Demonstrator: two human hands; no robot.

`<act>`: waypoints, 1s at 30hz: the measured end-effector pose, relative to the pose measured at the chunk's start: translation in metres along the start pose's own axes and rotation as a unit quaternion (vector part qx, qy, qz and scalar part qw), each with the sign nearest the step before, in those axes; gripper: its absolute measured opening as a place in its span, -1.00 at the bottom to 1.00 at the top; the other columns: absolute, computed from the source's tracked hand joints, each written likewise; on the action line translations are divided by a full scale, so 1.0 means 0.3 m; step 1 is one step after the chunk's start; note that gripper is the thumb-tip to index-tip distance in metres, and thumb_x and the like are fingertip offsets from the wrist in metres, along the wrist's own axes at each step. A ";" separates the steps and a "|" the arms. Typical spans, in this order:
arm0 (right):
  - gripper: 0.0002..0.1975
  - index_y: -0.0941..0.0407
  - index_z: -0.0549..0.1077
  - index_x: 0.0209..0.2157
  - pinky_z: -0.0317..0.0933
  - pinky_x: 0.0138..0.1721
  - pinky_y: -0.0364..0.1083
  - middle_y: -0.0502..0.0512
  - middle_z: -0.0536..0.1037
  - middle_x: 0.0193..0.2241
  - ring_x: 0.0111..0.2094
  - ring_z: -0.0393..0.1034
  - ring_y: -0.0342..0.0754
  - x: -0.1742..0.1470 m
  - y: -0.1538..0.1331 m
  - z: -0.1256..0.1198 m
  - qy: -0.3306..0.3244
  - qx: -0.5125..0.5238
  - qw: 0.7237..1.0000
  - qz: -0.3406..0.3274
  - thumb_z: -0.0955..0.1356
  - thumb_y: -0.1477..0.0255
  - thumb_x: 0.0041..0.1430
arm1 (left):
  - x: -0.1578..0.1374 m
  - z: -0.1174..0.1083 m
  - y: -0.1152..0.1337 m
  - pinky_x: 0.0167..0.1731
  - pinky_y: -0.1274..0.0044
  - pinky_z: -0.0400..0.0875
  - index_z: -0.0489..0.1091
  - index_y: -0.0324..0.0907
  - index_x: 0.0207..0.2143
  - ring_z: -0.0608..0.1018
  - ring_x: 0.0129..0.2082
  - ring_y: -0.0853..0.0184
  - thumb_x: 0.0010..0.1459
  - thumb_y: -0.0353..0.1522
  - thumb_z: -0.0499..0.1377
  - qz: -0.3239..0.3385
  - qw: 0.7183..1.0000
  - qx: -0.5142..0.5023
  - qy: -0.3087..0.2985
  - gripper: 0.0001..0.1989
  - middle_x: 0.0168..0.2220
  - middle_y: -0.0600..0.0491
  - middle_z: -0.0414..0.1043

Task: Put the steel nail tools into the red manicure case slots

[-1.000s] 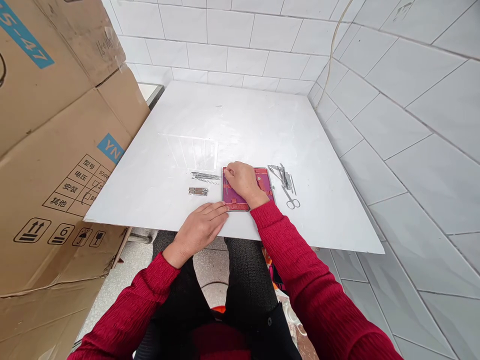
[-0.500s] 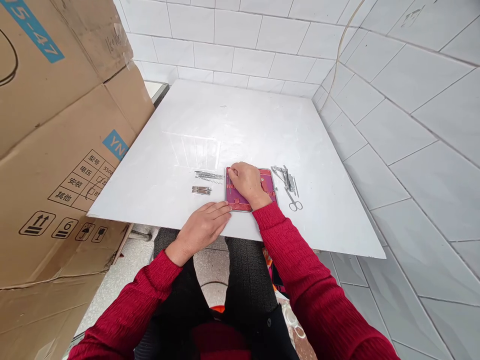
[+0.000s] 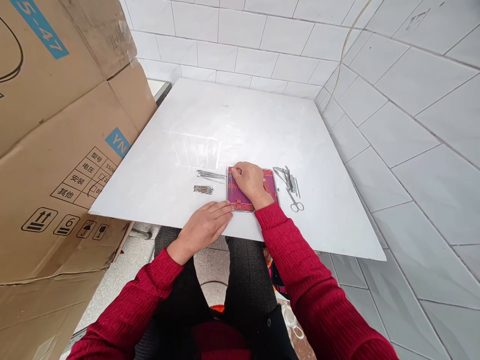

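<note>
A red and purple manicure case [image 3: 240,203] lies unfolded on the white table, near its front edge. My right hand [image 3: 249,180] is over the case with its fingers closed; whatever they pinch is hidden beneath them. A slim metal tool [image 3: 230,181] shows in the case's left side, close to those fingertips. With fingers stretched out flat, my left hand [image 3: 206,225] rests on the table and touches the case's lower left corner. Left of the case are several thin metal tools [image 3: 210,175] and nail clippers [image 3: 203,189].
Small scissors [image 3: 296,205] and a pile of metal nippers and tools [image 3: 287,180] lie right of the case. A large cardboard box [image 3: 75,150] stands along the table's left side. Tiled walls [image 3: 240,32] border the back and right. The white table [image 3: 262,125] extends behind the case.
The whole view has shifted slightly. My right hand stays over the case's left part with fingers closed, and my left hand keeps its place at the corner.
</note>
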State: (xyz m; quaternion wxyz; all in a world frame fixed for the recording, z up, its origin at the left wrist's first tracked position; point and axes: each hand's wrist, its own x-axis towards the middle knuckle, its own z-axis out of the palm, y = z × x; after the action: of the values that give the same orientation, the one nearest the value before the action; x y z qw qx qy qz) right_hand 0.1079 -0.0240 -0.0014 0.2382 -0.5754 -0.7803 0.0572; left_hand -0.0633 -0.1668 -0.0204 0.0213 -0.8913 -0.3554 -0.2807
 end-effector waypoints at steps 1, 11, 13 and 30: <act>-0.72 0.12 0.53 -0.42 -0.13 -0.41 -0.07 0.06 0.55 -0.44 -0.45 0.24 -0.07 -0.001 -0.001 -0.001 0.000 0.002 1.000 0.001 0.26 0.44 0.32 | 0.000 0.000 0.001 0.19 0.29 0.44 0.48 -0.22 0.01 0.51 0.20 0.21 0.41 -0.44 0.08 -0.002 1.000 -0.001 0.000 -0.77 0.12 -0.04 0.55; -0.74 0.11 0.55 -0.38 -0.09 -0.40 -0.07 0.07 0.58 -0.41 -0.42 0.30 -0.06 0.002 0.000 -0.001 -0.003 0.013 1.000 0.014 0.26 0.42 0.32 | -0.001 -0.002 0.002 0.19 0.29 0.44 0.48 -0.21 0.02 0.51 0.20 0.21 0.42 -0.45 0.08 -0.001 1.000 -0.003 0.005 -0.77 0.10 -0.03 0.56; -0.74 0.11 0.56 -0.38 -0.08 -0.40 -0.07 0.06 0.58 -0.42 -0.42 0.30 -0.05 0.002 0.000 0.000 -0.003 0.016 1.000 0.017 0.26 0.41 0.32 | -0.001 -0.002 0.001 0.19 0.29 0.44 0.48 -0.22 0.02 0.51 0.20 0.20 0.41 -0.45 0.08 -0.001 1.000 -0.002 0.005 -0.77 0.11 -0.03 0.56; -0.76 0.10 0.55 -0.39 -0.04 -0.39 -0.08 0.04 0.59 -0.44 -0.42 0.33 -0.05 0.002 -0.008 -0.018 -0.005 0.041 0.998 0.040 0.28 0.41 0.31 | -0.001 -0.004 0.001 0.18 0.28 0.44 0.48 -0.24 -0.01 0.51 0.20 0.19 0.41 -0.45 0.08 0.005 1.000 0.005 0.001 -0.78 0.11 -0.05 0.55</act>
State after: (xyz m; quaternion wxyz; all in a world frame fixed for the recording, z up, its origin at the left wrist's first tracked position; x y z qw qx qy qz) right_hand 0.1080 -0.0253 0.0043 0.2552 -0.5957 -0.7548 0.1015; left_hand -0.0638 -0.1674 -0.0194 0.0276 -0.8925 -0.3528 -0.2797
